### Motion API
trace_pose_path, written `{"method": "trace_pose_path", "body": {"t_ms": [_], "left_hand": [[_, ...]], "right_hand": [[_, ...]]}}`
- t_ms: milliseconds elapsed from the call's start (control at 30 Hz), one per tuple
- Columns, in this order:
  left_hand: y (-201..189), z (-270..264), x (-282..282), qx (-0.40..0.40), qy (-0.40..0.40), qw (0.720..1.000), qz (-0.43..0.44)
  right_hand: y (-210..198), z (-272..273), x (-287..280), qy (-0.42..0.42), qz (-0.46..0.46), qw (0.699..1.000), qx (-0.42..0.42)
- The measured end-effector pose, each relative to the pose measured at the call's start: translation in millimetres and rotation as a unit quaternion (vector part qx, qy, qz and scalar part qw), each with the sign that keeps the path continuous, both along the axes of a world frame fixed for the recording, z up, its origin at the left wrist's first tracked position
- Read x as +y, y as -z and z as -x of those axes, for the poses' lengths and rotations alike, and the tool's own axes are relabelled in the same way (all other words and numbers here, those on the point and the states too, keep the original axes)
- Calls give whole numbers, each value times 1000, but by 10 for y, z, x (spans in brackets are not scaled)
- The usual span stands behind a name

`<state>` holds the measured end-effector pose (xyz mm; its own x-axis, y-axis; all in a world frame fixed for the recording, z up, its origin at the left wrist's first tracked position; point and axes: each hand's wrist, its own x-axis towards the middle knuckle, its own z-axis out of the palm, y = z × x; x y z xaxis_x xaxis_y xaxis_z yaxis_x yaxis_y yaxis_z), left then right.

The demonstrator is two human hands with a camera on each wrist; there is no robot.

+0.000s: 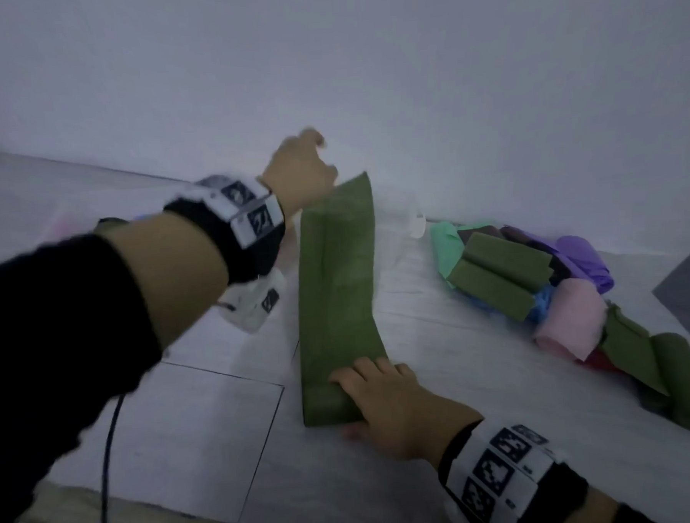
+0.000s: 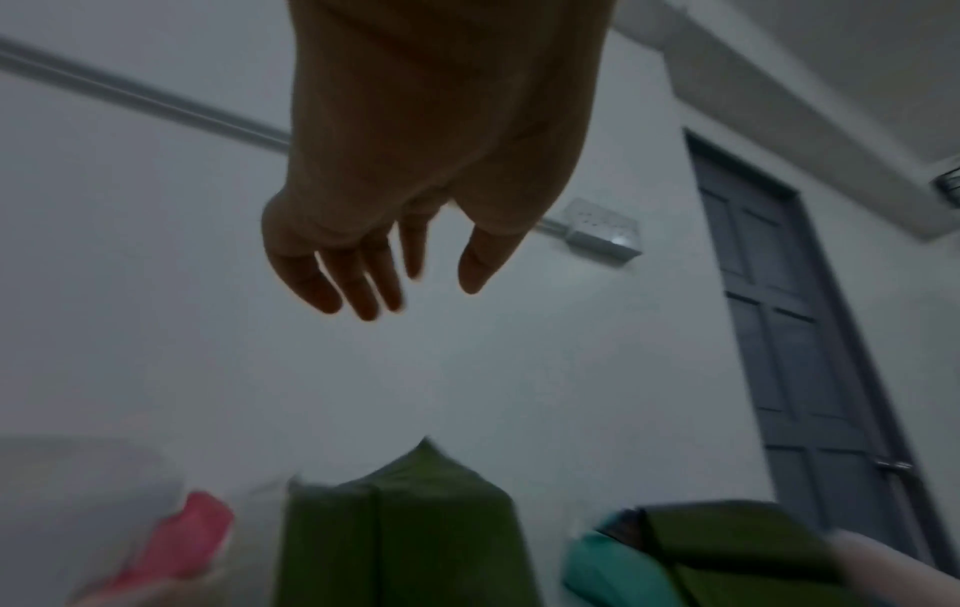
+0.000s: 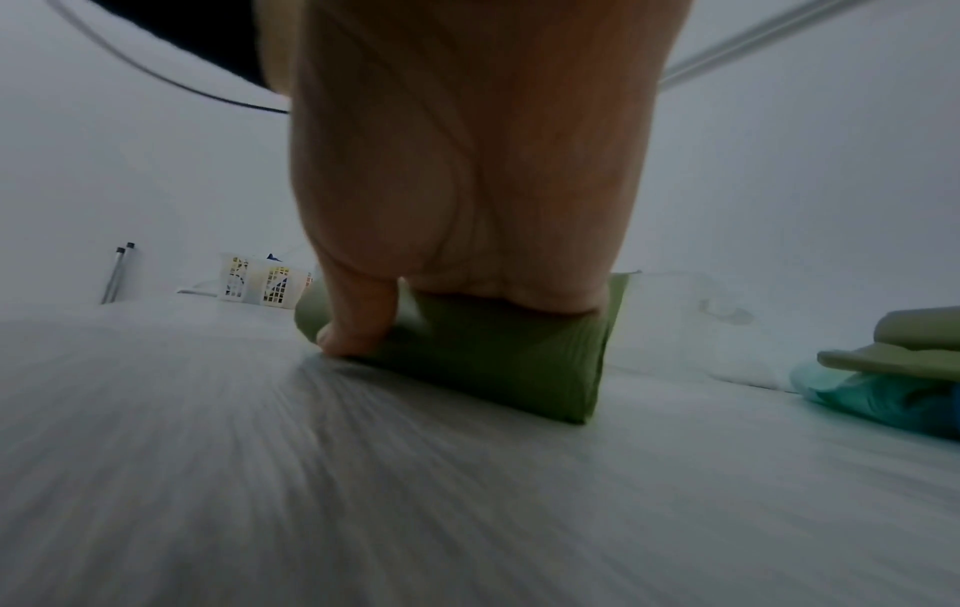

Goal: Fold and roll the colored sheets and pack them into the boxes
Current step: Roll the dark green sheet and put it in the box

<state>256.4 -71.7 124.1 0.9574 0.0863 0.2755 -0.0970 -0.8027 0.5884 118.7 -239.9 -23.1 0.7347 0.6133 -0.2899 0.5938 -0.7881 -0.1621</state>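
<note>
The right hand rested nearest on the white sheet-covered bed, fingers laid over the rolled near end of the long folded green sheet and thumb tucked against the roll's side, gripping it. From there the green strip ran away toward the wall. The left hand hovered above its far end, fingers loosely spread and holding nothing. To the right lay a heap of colored sheets: two green folded rolls, teal, blue, pink and purple, with another green piece trailing nearer. Both wrists carried bands printed with black-and-white square markers; no readable writing showed. Beyond stood a plain white wall; the left wrist view showed a grey panelled door and a wall socket box, the right wrist view a white laundry basket
</note>
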Motion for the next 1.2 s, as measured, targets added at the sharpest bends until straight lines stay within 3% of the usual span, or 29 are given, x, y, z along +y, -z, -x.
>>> {"method": "trace_pose_path", "body": {"t_ms": [67, 167, 233, 267, 367, 533, 667, 867, 1000, 1200], "left_hand": [[233, 215, -48, 34, 89, 991, -93], [705, 526, -125, 197, 239, 925, -218], [997, 615, -121, 276, 258, 885, -274], [1112, 616, -100, 296, 243, 878, -286], [1304, 568, -15, 314, 200, 888, -268], [1413, 529, 78, 345, 220, 884, -228], [1402, 501, 85, 342, 224, 883, -232], [1360, 503, 97, 344, 229, 880, -233], [1341, 509, 82, 348, 229, 875, -247], [1322, 509, 58, 352, 227, 866, -272]], "right_hand": [[0, -12, -1, -2, 3, 1000, 1], [-14, -17, 6, -1, 8, 1000, 0], [-34, -10, 31, 3, 17, 1000, 0], [-46, -2, 43, 7, 22, 1000, 0], [-76, 38, 67, 22, 27, 999, 13], [-194, 110, 117, 30, 27, 998, 39], [-187, 210, 182, 11, -9, 1000, 17], [-217, 164, 144, 30, -42, 996, 72], [-241, 108, 113, 15, -47, 997, 58], [-325, -106, 101, 67, -97, 982, 147]]}}
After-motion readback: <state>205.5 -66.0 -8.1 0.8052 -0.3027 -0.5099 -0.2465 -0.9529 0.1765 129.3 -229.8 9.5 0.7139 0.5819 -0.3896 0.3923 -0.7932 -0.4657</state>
